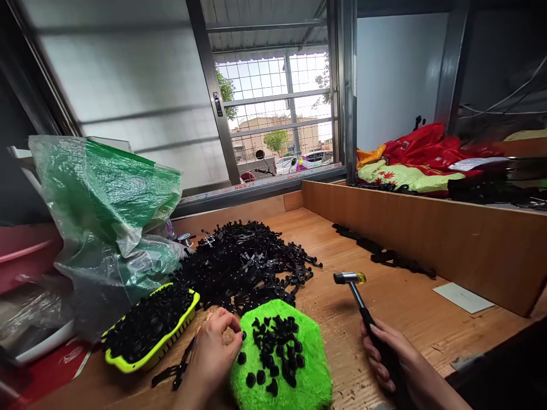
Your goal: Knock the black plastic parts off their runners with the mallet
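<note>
My right hand [391, 356] is wrapped round the black handle of a small mallet [355, 290]. Its head, black at one end and clear yellow at the other, is raised over the table. At the left edge of a fuzzy bright green pad [311, 347], my left hand [216, 347] has its thumb and forefinger pinched at a small black knob-like piece [244, 336]. Several more black pieces [277, 341] lie loose on the pad, some upright and some on their sides. My left forearm crosses in front of a few thin black parts [173, 370] on the table.
A yellow-green basket [147, 364] full of black pieces stands at the left. Behind the pad spreads a big pile of black parts [243, 262]. A wooden divider [427, 233] runs along the right, near a white card [464, 297]. Green-and-clear plastic bags [119, 199] bulge at the back left.
</note>
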Action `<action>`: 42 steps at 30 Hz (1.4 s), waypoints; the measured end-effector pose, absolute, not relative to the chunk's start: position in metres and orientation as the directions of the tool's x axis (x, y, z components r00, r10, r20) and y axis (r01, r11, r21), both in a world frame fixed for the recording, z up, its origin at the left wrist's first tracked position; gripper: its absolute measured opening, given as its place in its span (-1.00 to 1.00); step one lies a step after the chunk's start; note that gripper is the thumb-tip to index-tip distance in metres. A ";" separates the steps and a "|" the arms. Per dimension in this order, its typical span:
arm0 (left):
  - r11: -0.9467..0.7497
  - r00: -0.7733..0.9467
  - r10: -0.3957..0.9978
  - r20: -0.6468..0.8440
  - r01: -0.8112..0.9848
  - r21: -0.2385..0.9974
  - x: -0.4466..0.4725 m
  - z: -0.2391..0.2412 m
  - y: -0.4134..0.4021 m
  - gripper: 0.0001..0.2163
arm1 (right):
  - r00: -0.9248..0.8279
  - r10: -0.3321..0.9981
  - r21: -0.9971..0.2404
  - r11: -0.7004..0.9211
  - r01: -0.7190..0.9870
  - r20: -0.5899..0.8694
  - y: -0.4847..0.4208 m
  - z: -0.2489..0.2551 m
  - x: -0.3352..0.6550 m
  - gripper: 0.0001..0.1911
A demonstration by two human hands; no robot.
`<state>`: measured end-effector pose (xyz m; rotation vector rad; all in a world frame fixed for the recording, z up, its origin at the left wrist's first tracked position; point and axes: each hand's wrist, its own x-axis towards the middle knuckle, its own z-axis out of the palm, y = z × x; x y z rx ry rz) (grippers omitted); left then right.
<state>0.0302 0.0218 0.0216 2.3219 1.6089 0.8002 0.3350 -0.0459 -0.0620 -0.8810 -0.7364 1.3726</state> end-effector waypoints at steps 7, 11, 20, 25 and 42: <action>-0.392 0.340 0.919 0.198 0.749 0.534 0.025 0.016 0.031 -0.82 | 0.109 0.991 -0.865 -0.009 -0.501 -0.074 -0.047 -0.061 0.333 -0.63; -0.404 0.317 0.915 0.251 0.676 0.616 0.031 0.028 0.036 -0.80 | 0.097 0.992 -0.866 -0.018 -0.500 -0.076 -0.046 -0.061 0.334 -0.64; -0.471 0.453 0.869 0.197 0.641 0.606 0.046 0.021 0.063 -0.84 | 0.107 0.993 -0.855 0.008 -0.519 -0.055 -0.045 -0.066 0.333 -0.61; -0.410 0.401 0.898 0.181 0.613 0.675 0.037 0.012 0.064 -0.82 | 0.094 0.993 -0.851 -0.006 -0.525 -0.065 -0.045 -0.065 0.334 -0.64; -0.272 0.371 0.926 0.065 0.538 0.798 0.032 0.003 0.070 -0.87 | 0.097 0.989 -0.827 -0.037 -0.561 -0.110 -0.049 -0.060 0.332 -0.60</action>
